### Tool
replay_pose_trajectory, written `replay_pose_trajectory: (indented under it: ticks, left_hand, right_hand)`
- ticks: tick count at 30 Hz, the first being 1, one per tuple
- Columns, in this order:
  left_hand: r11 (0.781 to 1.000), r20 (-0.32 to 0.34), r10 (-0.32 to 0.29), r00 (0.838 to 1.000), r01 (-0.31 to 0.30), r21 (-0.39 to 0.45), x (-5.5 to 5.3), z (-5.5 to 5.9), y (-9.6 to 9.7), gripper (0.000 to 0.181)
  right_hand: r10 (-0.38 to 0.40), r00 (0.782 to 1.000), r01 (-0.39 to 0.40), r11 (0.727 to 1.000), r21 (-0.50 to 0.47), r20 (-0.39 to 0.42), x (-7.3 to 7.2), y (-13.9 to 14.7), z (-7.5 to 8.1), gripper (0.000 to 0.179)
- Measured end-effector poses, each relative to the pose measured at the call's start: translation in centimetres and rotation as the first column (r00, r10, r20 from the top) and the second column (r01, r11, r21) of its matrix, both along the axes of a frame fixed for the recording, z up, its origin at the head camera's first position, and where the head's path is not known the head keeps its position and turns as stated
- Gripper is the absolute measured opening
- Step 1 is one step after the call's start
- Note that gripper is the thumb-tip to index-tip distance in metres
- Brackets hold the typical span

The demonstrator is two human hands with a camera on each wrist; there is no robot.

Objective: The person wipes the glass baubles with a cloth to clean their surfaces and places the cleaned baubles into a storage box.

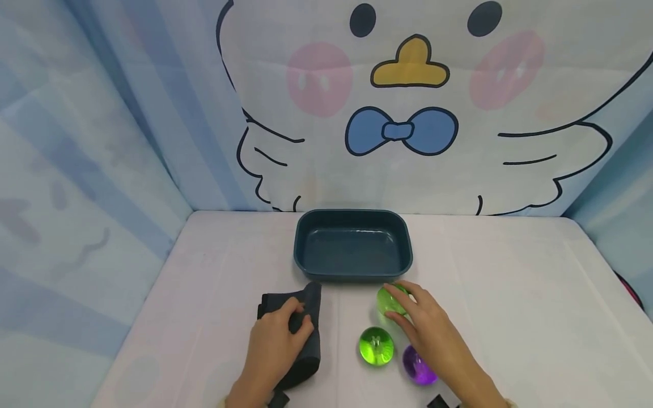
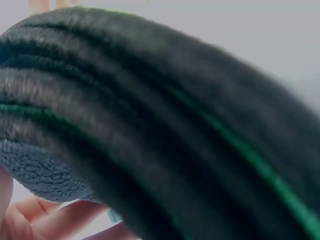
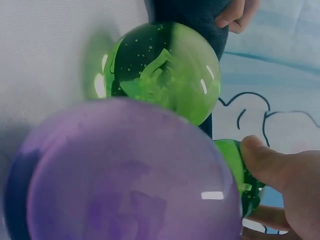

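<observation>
A dark grey folded cloth (image 1: 312,306) lies left of the middle of the table, with my left hand (image 1: 275,343) over it. Thumb and fingers are curled and pinch its fabric; in the left wrist view, its thick folds (image 2: 165,125) hide much of that hand. My right hand (image 1: 431,328) grips a clear green ball (image 1: 386,303) between thumb and fingers, just in front of the dark tray. Nearer to me sits a second green ball (image 1: 376,346). Beneath the right wrist is a purple ball (image 1: 415,367), partly covered in the head view and large in the right wrist view.
The dark blue-green rectangular tray (image 1: 352,275) stands at the table's back edge, with nothing in it. A white cloth covers the table (image 1: 520,294). Behind hangs a curtain (image 1: 326,170) with a cartoon print, and blue-white curtains close off both sides.
</observation>
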State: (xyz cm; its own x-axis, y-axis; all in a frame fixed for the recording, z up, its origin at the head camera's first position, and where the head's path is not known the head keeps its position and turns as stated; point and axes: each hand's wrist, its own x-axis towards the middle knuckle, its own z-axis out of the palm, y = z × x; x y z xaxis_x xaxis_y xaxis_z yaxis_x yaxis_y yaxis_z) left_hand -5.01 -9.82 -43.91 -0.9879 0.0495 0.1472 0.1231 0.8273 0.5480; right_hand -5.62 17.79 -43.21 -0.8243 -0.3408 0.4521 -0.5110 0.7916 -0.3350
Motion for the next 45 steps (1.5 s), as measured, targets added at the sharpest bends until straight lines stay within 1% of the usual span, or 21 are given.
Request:
replay_pose_trajectory:
  ticks: [4,6,9,11,14,16,20,23,27,33,36,37,40,43,45]
  left_hand:
    - [0.997,0.042,0.045,0.998,-0.048,0.068,0.1,0.7,-0.2,0.008]
    - [0.990,0.060,0.057,0.997,-0.064,0.122,0.2,1.0,-0.2,0.007]
    - [0.975,0.088,0.044,0.995,-0.062,0.213,0.3,1.2,0.0,0.005]
    - [0.961,0.097,0.031,0.995,-0.057,0.271,0.3,1.2,0.1,0.005]
    - [0.943,0.066,0.021,0.998,-0.042,0.331,0.3,1.1,0.3,0.007]
    - [0.924,0.028,0.024,0.999,-0.033,0.382,0.3,1.2,0.3,0.010]
    - [0.864,-0.044,0.031,0.999,-0.004,0.504,0.3,1.5,0.5,0.014]
    - [0.832,-0.069,0.020,0.997,0.022,0.555,0.4,1.7,0.7,0.015]
    - [0.813,-0.070,-0.003,0.998,0.043,0.581,0.5,1.8,1.1,0.016]
    - [0.778,-0.088,-0.016,0.996,0.067,0.625,0.7,2.1,1.3,0.014]
    - [0.758,-0.096,-0.017,0.995,0.076,0.648,0.8,2.3,1.4,0.011]
    - [0.749,-0.094,-0.016,0.995,0.074,0.658,0.9,2.4,1.4,0.011]
    - [0.712,-0.099,-0.023,0.995,0.086,0.696,1.1,2.6,1.7,0.008]
    - [0.671,-0.119,-0.042,0.992,0.116,0.732,1.4,2.7,2.0,0.007]
    - [0.650,-0.135,-0.057,0.989,0.139,0.747,1.6,2.8,2.2,0.006]
  right_hand:
    - [0.026,0.999,-0.027,0.999,-0.030,-0.031,0.1,-0.3,0.3,0.060]
    - [0.045,0.998,-0.047,0.998,-0.046,-0.050,0.2,-0.5,0.5,0.060]
    - [0.070,0.996,-0.073,0.996,-0.048,-0.062,0.3,-0.7,0.9,0.059]
    - [0.086,0.995,-0.089,0.995,-0.048,-0.054,0.4,-0.9,1.1,0.057]
    - [0.105,0.994,-0.107,0.993,-0.059,-0.030,0.6,-1.2,1.4,0.055]
    - [0.115,0.993,-0.116,0.990,-0.075,-0.019,0.8,-1.4,1.6,0.055]
    - [0.149,0.989,-0.150,0.982,-0.112,-0.019,0.8,-1.9,1.8,0.058]
    - [0.173,0.985,-0.173,0.977,-0.128,-0.011,0.8,-2.5,1.9,0.059]
    - [0.206,0.978,-0.199,0.965,-0.172,0.024,1.1,-3.2,2.0,0.058]
    - [0.278,0.958,-0.248,0.924,-0.290,0.068,1.3,-4.1,2.4,0.053]
    - [0.298,0.950,-0.252,0.909,-0.331,0.094,1.4,-4.3,2.5,0.052]
    - [0.303,0.947,-0.253,0.904,-0.344,0.102,1.4,-4.4,2.5,0.052]
    - [0.309,0.945,-0.249,0.896,-0.367,0.112,1.4,-4.6,2.5,0.052]
    - [0.319,0.940,-0.250,0.884,-0.395,0.120,1.4,-4.8,2.6,0.052]
    - [0.331,0.935,-0.250,0.871,-0.424,0.129,1.5,-4.8,2.6,0.052]
